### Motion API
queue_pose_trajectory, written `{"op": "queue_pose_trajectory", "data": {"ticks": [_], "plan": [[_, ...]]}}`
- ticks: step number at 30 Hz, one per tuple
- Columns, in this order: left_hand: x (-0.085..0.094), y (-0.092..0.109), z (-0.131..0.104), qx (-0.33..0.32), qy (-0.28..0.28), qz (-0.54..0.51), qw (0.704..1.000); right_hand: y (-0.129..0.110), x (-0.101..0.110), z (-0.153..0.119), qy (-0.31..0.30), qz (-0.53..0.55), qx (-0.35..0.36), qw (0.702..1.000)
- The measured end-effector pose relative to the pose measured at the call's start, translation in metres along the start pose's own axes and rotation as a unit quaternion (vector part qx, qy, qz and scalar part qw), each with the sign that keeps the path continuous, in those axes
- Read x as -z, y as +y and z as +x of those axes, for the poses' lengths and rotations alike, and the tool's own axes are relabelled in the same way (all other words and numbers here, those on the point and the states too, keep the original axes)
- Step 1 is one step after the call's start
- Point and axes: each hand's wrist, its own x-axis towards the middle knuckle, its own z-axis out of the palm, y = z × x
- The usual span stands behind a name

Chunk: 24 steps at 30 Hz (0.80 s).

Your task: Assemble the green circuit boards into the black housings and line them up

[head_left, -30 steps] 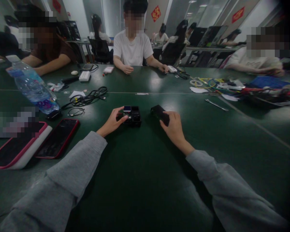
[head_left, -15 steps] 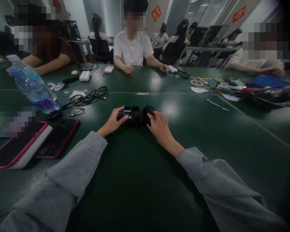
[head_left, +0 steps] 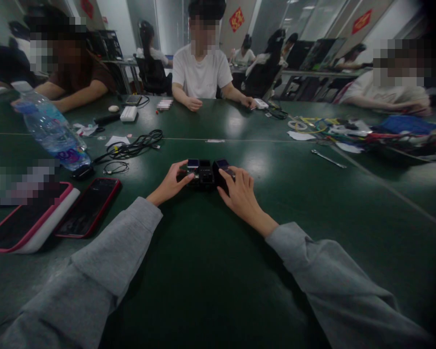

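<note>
Three small dark devices stand side by side on the green table [head_left: 203, 271] in front of me. My left hand [head_left: 170, 183] has its thumb and fingers around the left device [head_left: 193, 165], which has a small pale screen. The middle black device [head_left: 206, 173] stands between my hands, untouched by the right one. My right hand [head_left: 241, 191] grips the right black device [head_left: 222, 165], fingers on its top and right side and thumb near its lower front. The right device is turned slightly against the others.
Two phones [head_left: 89, 208] [head_left: 29, 218] lie at the left, near plastic bottles [head_left: 54, 131] and coiled black cable [head_left: 138, 145]. A wrench [head_left: 329, 159] and a cable pile [head_left: 370, 133] are at the right. People sit across the table.
The right device has turned and tilted so its top face shows more, and my right thumb has moved lower. My left hand stays on the left device.
</note>
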Motion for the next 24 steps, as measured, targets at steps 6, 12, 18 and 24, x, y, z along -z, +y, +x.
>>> {"op": "queue_pose_trajectory", "data": {"ticks": [6, 12, 18, 24], "plan": [[0.001, 0.002, 0.000, 0.001, -0.003, 0.001, 1.000, 0.011, -0.016, -0.001, -0.011, 0.128, -0.090, 0.988], [0.001, 0.004, -0.001, 0.012, -0.007, -0.001, 1.000, 0.007, 0.003, 0.003, 0.063, 0.160, -0.111, 0.979], [0.003, 0.000, -0.001, 0.014, -0.012, 0.004, 1.000, 0.039, 0.019, 0.013, 0.133, 0.134, -0.159, 0.969], [0.003, 0.000, -0.001, 0.016, -0.016, -0.007, 1.000, 0.063, -0.008, -0.005, 0.035, 0.107, -0.185, 0.976]]}}
